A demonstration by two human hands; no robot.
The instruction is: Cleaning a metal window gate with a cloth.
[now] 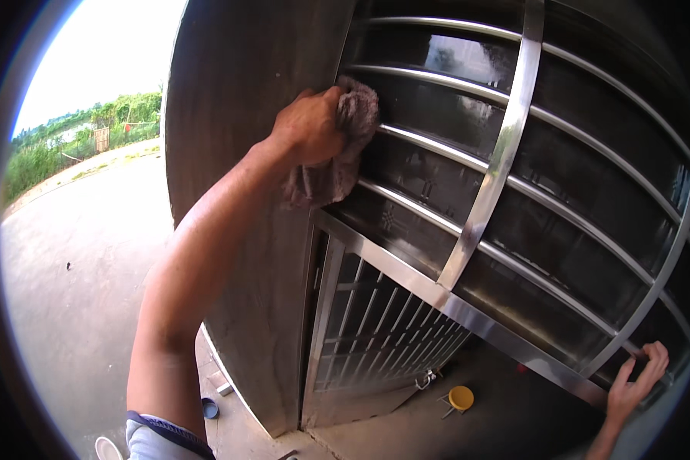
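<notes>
My left hand (310,126), its arm stretched up and forward, grips a bunched grey-brown cloth (359,111). The cloth presses against the left ends of the shiny metal bars and the edge of the grey pillar (245,84), with a loose part hanging below my hand. These bars belong to a metal grille (504,146) set over dark, reflective panels. Far to the right, my right hand (635,387) has its fingers hooked at a metal bar near the grille's lower right corner. Part of that grip is hidden.
Below the grille's bottom rail (391,257) stands a barred metal gate (360,322) with a latch. A yellow-topped stool (461,397) is on the floor far below. At lower left are a blue bowl (210,408) and a white container (107,448). Greenery (130,119) borders the pale ground outside.
</notes>
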